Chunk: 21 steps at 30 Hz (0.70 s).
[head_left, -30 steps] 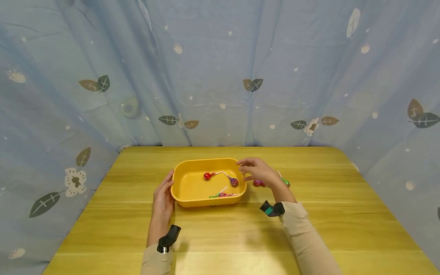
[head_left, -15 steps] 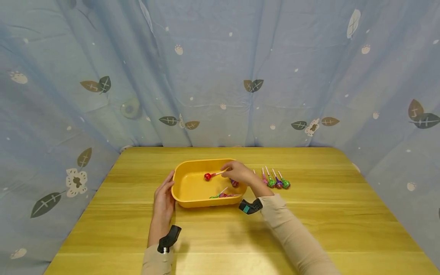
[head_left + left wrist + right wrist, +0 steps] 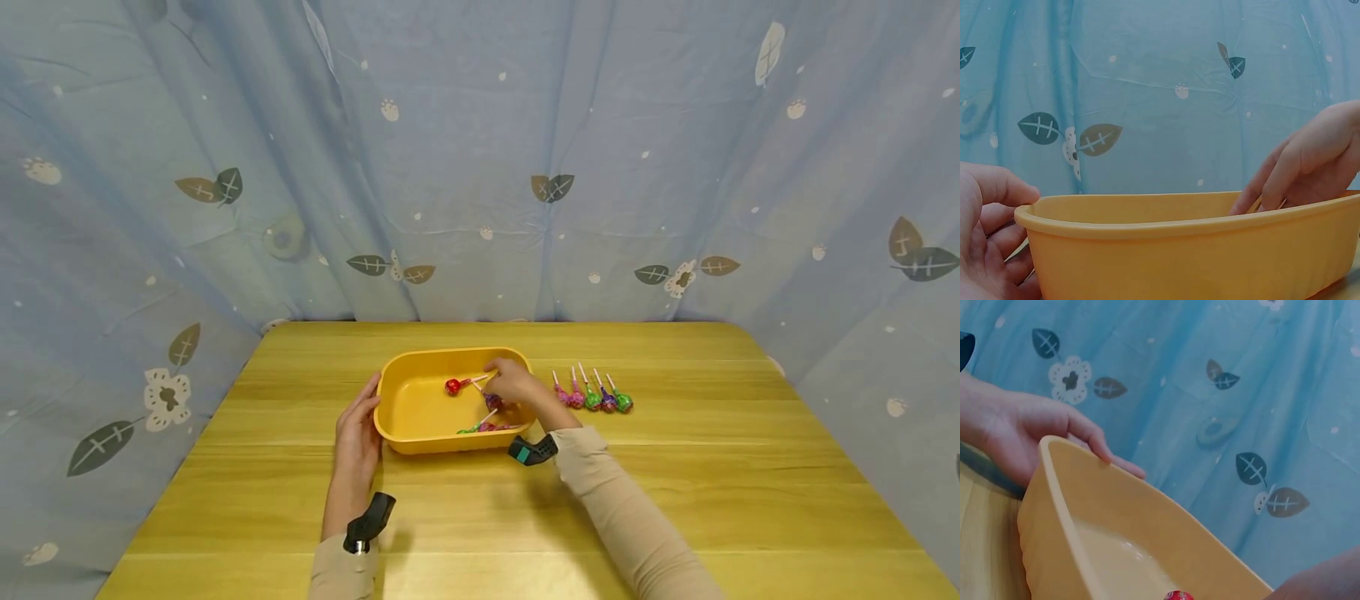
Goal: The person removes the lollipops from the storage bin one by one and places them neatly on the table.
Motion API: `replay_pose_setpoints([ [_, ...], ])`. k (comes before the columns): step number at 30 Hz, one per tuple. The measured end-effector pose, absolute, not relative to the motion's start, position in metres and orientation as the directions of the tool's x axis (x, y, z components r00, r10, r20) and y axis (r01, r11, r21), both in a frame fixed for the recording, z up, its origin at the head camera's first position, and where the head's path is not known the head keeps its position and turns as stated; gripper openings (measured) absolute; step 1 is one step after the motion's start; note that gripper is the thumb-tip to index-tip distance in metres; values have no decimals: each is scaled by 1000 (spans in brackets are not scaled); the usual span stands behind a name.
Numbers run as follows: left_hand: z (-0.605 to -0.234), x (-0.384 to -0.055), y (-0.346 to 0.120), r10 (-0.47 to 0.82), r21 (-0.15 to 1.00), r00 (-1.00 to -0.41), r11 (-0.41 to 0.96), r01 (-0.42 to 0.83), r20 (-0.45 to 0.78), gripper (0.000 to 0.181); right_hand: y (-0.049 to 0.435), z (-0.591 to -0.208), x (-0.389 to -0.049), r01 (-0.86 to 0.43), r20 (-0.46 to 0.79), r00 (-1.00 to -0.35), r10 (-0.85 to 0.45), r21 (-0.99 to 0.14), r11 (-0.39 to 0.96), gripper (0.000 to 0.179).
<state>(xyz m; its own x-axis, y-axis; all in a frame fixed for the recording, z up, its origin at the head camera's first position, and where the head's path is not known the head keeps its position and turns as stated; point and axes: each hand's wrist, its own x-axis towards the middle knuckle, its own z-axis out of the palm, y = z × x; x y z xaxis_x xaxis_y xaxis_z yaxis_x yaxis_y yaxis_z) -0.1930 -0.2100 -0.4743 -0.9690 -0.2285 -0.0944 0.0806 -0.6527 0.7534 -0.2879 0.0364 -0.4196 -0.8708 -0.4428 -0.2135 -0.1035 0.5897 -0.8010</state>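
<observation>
A yellow plastic tub (image 3: 420,444) stands on the table with several wrapped lollipops in it. My left hand (image 3: 357,446) rests against the tub's left end; in the left wrist view one digit touches the rim and the other fingers lie along the outer wall. My right hand (image 3: 512,383) reaches down inside the right end, its fingers pinching a purple lollipop (image 3: 493,402); the fingertips are partly hidden. A red lollipop (image 3: 452,387) lies left of these fingers. Green and pink lollipops (image 3: 487,427) lie by the near wall.
Right of the tub, several lollipops (image 3: 592,400) lie in a row on the wooden table (image 3: 465,517), sticks pointing away. A blue patterned curtain (image 3: 480,167) hangs behind the table's far edge.
My right hand has moved left from the tub's right rim and down into it. The purple lollipop has shifted slightly left. My left hand has stayed in place.
</observation>
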Motion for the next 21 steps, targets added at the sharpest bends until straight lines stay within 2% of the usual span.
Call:
replay_pose_setpoints([
  [9,-473,-192,-209,-222,762,-970,-643,72,-96,48,33,-436,-287,-2,-259,-865,-430,-855,518,51],
  [15,-472,-193,-209,-232,774,-968,-629,75,-94,48,31,-435,-284,18,-264,-851,-455,-879,476,56],
  [21,-474,-193,-210,-236,771,-967,-632,82,-91,49,30,-433,-282,91,-285,-831,-478,-917,388,54],
])
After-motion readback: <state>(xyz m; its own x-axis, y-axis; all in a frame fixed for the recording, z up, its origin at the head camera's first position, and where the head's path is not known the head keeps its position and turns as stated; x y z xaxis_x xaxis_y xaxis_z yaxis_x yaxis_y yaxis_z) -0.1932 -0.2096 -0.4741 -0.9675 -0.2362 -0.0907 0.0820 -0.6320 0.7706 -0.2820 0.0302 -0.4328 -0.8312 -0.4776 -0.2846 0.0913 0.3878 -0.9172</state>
